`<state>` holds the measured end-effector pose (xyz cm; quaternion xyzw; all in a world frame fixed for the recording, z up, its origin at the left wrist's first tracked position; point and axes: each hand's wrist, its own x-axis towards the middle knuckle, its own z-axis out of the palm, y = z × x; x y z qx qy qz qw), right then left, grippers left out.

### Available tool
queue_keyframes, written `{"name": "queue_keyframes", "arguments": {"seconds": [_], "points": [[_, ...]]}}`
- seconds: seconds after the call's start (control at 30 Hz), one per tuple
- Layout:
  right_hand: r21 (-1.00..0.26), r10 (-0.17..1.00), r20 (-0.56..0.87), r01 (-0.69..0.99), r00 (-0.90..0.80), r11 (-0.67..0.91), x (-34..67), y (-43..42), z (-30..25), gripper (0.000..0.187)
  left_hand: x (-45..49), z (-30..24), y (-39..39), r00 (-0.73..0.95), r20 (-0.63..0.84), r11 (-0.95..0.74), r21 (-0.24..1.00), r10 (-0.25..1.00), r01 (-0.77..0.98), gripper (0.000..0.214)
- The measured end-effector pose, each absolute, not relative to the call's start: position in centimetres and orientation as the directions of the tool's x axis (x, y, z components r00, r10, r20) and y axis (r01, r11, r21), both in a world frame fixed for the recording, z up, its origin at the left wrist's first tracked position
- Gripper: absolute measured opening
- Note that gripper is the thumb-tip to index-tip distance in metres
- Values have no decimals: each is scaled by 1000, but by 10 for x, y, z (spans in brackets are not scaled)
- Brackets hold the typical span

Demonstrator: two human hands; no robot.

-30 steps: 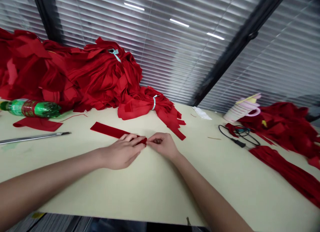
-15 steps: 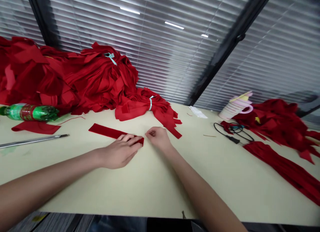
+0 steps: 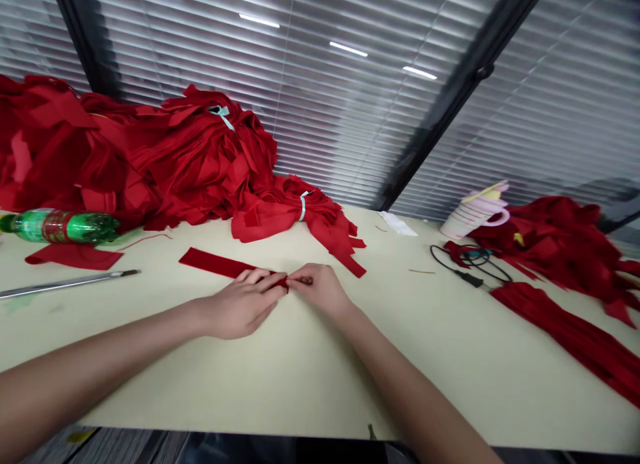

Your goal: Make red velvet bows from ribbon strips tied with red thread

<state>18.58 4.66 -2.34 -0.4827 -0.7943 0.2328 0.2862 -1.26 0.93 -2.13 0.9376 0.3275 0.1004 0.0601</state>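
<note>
A narrow red fabric strip [image 3: 213, 261] lies on the pale table, slanting down to the right. Across its right half rests my left hand [image 3: 243, 303], fingers stretched out and flat, pressing the cloth down and covering part of it. My right hand [image 3: 320, 291] is closed in a pinch at the strip's right end, its fingertips touching the fabric beside my left fingertips. The exact grip between thumb and finger is partly hidden. Just behind my hands lies a bundle of red strips [image 3: 320, 214] tied with a light blue band.
Large heaps of red fabric [image 3: 180, 157] fill the back left. A green bottle [image 3: 65, 226] and a metal-handled tool [image 3: 70, 284] lie on the left. To the right are a pink-and-white mug [image 3: 473, 214], a black cable [image 3: 470, 277] and more red cloth [image 3: 560, 331]. Blinds rise behind.
My right hand has moved slightly left and down, bringing its pinched fingertips onto the strip's right end. My left hand stays in place on the strip.
</note>
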Motion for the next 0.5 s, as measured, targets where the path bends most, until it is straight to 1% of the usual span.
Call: {"name": "queue_keyframes", "arguments": {"seconds": [0.2, 0.4, 0.5], "points": [[-662, 899, 157, 633, -408, 403, 188, 45, -17, 15, -12, -22, 9, 763, 162, -778, 189, 626, 599, 35], [-661, 900, 136, 639, -414, 394, 188, 44, -17, 15, -12, -21, 7, 758, 174, -775, 225, 629, 591, 30], [-660, 900, 130, 641, -417, 392, 187, 43, -16, 14, -12, -19, 7, 770, 178, -787, 222, 612, 575, 27]]}}
